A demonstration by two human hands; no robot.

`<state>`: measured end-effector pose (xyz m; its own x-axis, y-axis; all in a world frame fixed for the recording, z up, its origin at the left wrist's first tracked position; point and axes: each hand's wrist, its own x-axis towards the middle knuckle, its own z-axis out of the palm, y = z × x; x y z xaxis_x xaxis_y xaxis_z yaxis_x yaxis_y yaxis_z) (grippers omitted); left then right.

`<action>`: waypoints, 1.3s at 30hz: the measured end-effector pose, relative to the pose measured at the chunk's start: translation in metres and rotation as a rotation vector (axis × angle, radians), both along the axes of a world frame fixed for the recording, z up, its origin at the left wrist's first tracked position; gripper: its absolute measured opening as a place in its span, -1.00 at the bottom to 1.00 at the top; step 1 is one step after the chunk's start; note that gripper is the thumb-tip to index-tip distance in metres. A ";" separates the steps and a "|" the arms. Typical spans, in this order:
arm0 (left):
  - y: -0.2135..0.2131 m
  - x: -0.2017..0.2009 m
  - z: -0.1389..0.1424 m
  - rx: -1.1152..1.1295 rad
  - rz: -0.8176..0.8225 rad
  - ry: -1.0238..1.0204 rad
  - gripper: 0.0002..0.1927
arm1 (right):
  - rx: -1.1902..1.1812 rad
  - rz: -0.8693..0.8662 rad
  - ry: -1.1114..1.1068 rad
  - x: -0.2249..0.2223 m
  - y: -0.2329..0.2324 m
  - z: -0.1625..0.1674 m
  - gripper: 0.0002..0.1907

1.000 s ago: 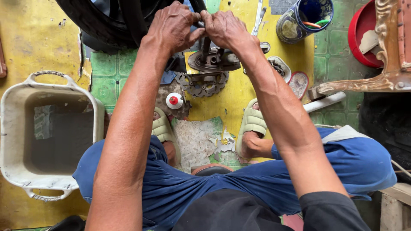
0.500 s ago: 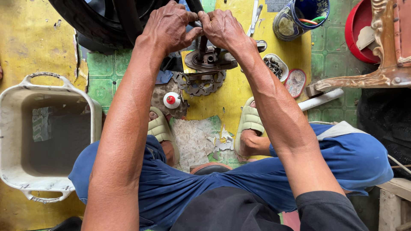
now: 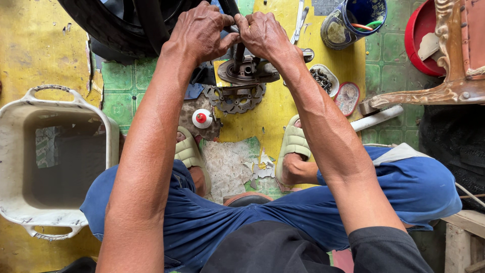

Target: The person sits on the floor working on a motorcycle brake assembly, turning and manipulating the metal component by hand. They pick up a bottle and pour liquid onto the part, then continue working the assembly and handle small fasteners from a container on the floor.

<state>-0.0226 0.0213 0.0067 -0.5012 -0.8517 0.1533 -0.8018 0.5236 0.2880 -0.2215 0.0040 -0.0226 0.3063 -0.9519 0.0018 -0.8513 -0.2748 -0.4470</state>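
above the yellow floor, both hands grip one dark rod.
left hand (image 3: 199, 33) and right hand (image 3: 262, 33), arms outstretched, knuckles up, close around the upright rod (image 3: 238, 50) on a round greasy metal hub (image 3: 247, 71); a toothed disc (image 3: 235, 98) lies just below, beside a black rubber tyre (image 3: 126, 25).

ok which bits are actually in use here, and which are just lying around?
In use:
left hand
right hand
dark upright rod, gripped by both hands
round metal hub beneath it

Lying about:
toothed disc
white tub
blue cup
red-capped bottle
tyre
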 end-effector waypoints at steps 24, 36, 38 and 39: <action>0.003 0.002 0.001 0.002 -0.004 0.031 -0.55 | -0.036 1.088 0.015 0.023 0.452 0.014 -0.62; 0.004 0.002 0.009 0.093 0.013 0.023 -0.54 | 0.794 1.017 -0.565 0.015 0.491 -0.036 -0.69; 0.006 0.002 0.011 0.100 0.031 0.056 -0.54 | 0.920 0.948 -0.650 0.015 0.483 -0.035 -0.70; 0.007 0.002 0.012 0.102 0.038 0.067 -0.54 | 0.923 0.911 -0.648 0.016 0.477 -0.032 -0.70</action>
